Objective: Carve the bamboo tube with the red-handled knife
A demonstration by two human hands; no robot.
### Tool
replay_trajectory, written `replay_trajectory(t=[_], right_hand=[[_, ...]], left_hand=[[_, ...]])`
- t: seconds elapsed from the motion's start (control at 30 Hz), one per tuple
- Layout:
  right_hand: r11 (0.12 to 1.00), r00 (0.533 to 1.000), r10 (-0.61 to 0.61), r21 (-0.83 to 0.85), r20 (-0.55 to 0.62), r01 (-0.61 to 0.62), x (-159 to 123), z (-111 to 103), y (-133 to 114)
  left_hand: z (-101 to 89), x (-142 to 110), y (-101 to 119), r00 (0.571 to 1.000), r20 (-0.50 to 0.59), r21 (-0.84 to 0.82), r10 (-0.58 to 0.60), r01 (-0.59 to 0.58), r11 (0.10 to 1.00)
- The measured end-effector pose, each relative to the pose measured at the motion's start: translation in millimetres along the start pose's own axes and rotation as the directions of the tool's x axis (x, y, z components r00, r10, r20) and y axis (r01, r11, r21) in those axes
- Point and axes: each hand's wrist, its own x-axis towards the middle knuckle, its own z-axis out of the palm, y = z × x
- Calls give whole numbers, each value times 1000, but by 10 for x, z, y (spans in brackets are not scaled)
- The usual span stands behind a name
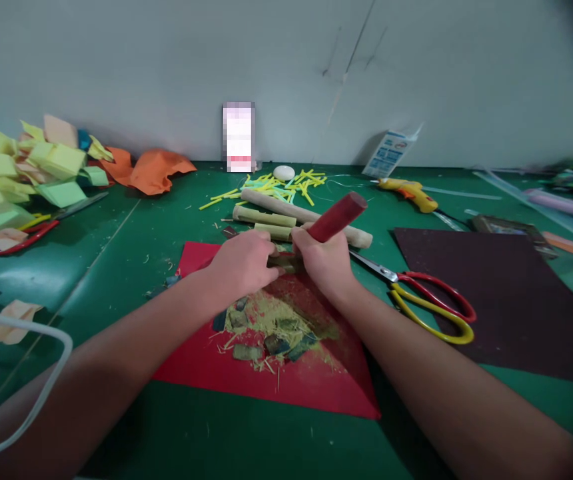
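Note:
My left hand [244, 263] is closed around a short bamboo piece [284, 261] held over a red paper sheet [206, 360]. My right hand [323, 261] grips a tool with a round red handle [338, 216] that sticks up and to the right; its working end meets the bamboo between my hands and is hidden. Shavings, sawdust and small bamboo chips [266, 330] lie piled on the red sheet below my hands.
More bamboo sticks [264, 216] and a wooden rod [296, 212] lie behind my hands. Red-and-yellow scissors [429, 300] and a dark sheet [496, 293] sit to the right, a yellow glue gun [409, 191] farther back. Folded coloured papers [21, 173] and red scissors [26, 237] are at left.

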Motion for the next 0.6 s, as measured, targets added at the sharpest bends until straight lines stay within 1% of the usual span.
replay_trajectory(t=[0.23,0.4,0.6], right_hand=[[1000,1000,-22,-7,7,22,-12,2,-19],[1000,1000,19,-9,7,-19,14,-11,-39],[999,999,32,-41,5,-31,25,-11,-46]], left_hand=[[10,-15,14,1000,1,30,28,-28,999],[-6,-23,22,1000,14,16,9,-9,1000],[1,-15,36,1000,6,7,3,-3,1000]])
